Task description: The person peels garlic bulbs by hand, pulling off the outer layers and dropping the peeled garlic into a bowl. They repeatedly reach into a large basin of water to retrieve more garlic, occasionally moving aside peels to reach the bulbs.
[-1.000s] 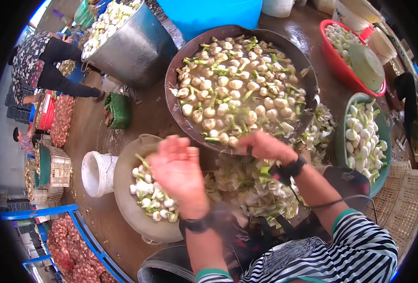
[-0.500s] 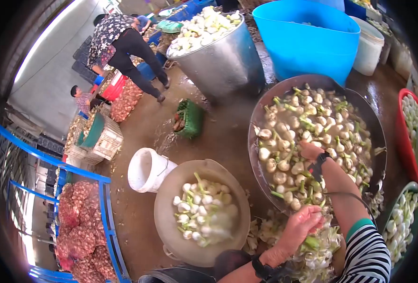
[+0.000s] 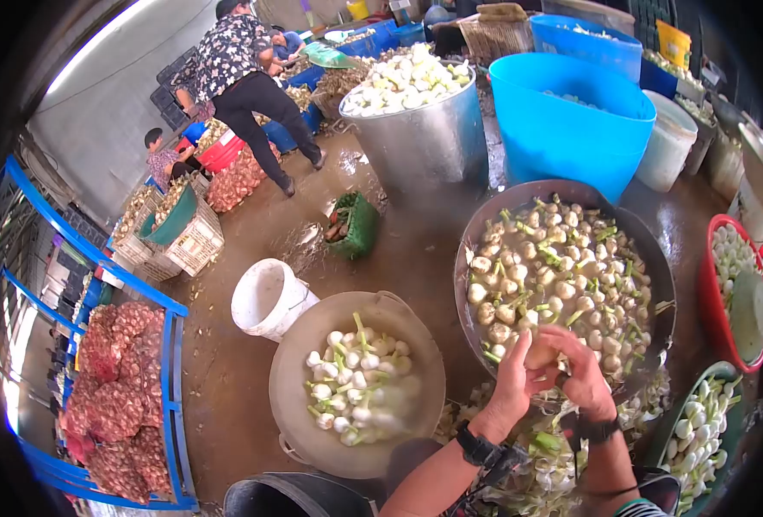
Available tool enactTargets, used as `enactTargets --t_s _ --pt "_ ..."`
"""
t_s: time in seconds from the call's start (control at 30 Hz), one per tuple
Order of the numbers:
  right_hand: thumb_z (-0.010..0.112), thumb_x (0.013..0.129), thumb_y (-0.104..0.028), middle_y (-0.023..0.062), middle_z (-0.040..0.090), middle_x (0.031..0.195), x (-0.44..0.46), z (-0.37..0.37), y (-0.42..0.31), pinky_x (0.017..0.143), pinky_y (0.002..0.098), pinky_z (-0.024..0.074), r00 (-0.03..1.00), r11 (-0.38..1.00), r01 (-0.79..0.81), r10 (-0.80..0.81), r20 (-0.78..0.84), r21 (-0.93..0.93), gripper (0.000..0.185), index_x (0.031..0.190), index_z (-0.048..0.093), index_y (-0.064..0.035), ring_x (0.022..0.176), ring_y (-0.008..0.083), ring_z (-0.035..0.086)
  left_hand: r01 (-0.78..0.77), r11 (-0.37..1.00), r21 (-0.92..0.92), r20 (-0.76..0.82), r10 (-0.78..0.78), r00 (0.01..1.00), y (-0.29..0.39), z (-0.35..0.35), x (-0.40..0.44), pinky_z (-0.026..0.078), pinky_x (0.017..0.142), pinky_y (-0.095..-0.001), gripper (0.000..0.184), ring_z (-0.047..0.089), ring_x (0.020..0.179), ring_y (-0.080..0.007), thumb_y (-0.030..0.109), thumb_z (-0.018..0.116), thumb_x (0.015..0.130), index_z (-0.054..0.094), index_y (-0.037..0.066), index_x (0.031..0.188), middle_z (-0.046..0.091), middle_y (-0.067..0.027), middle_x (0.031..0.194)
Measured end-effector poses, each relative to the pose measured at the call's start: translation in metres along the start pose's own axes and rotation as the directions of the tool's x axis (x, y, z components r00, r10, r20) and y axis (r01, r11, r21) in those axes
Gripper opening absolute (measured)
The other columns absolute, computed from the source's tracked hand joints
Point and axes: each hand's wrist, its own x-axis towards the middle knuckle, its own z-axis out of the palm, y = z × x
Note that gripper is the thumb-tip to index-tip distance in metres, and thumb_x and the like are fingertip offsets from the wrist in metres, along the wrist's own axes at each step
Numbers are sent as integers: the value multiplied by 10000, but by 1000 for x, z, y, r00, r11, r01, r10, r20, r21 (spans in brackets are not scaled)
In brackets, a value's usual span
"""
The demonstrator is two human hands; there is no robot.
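My left hand and my right hand meet over the near rim of a wide dark pan. Their fingers curl round a brownish garlic bulb, which they partly cover. Many unpeeled garlic bulbs with short green stems sit in murky water in that pan. Below my hands lies a heap of pale peelings. To the left stands a grey basin with peeled white bulbs in water.
A white bucket and a green basket stand on the wet floor. Behind are a metal pot heaped with bulbs and a blue tub. Red and green tubs flank me. A person bends at the back.
My right hand has come out of the dark pan towards me and now meets my left hand, a bulb between them. My left hand has risen slightly. The view has shifted.
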Motion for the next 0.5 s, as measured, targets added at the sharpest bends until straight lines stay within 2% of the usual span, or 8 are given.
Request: enactTargets --t_s 0.07,0.2,0.23,0.27,0.3,0.37,0.4,0.5 --pt "532 652 144 115 518 1259 -17 5 -18 984 363 401 979 879 -131 188 -80 458 529 1164 538 14 1186 225 484 -52 998 44 55 49 997 -4 -5 0 522 669 -340 380 600 867 -173 350 556 877 492 95 1152 580 -49 1046" --pt "551 908 -337 54 584 1100 -30 -3 -29 828 309 455 801 911 -178 353 -483 372 399 1159 552 -26 995 136 542 -248 955 161 60 241 969 -18 16 -19 528 659 -332 330 589 819 -136 165 602 836 483 94 1135 573 -36 973" --pt "519 912 -401 45 587 1052 -34 -4 -32 810 306 454 806 875 -181 394 -442 449 433 1142 541 -36 996 129 532 -303 936 178 84 292 953 -20 21 -25 528 655 -332 338 585 807 -127 123 609 823 479 93 1133 571 -32 951" --pt "514 910 -414 40 582 1027 -48 -18 19 805 308 453 899 674 -165 404 -171 720 432 1129 533 -43 995 133 529 -304 936 177 238 259 936 -23 15 -23 508 736 -326 385 564 879 -134 99 621 803 450 73 1147 550 -36 992" --pt "510 908 -428 34 577 1001 -60 -32 65 801 310 452 948 390 -214 304 94 895 432 1116 525 -50 995 138 525 -454 820 349 316 353 881 -30 12 -21 494 764 -326 411 545 927 -157 110 631 790 443 63 1151 522 -61 1040" --pt "534 909 -316 47 595 967 -57 -11 22 798 331 470 909 530 -124 400 -119 839 339 1069 538 -18 929 168 560 -689 426 586 510 467 722 -42 12 -16 465 821 -324 463 509 1024 -205 133 652 763 428 43 1158 464 -113 1135" --pt "547 909 -260 54 604 950 -55 0 -1 796 342 479 871 601 -101 439 -222 793 292 1045 544 -2 895 184 578 -735 297 609 576 472 668 -37 20 -27 404 929 -352 577 429 1142 -308 146 667 731 378 29 1216 388 -177 1212" --pt "533 909 -168 84 614 963 -56 7 -25 795 319 487 853 634 -50 429 -297 772 243 1032 560 40 878 176 593 -706 66 705 596 484 641 -34 29 -45 409 934 -376 644 414 1150 -360 165 672 730 343 36 1269 385 -194 1220"
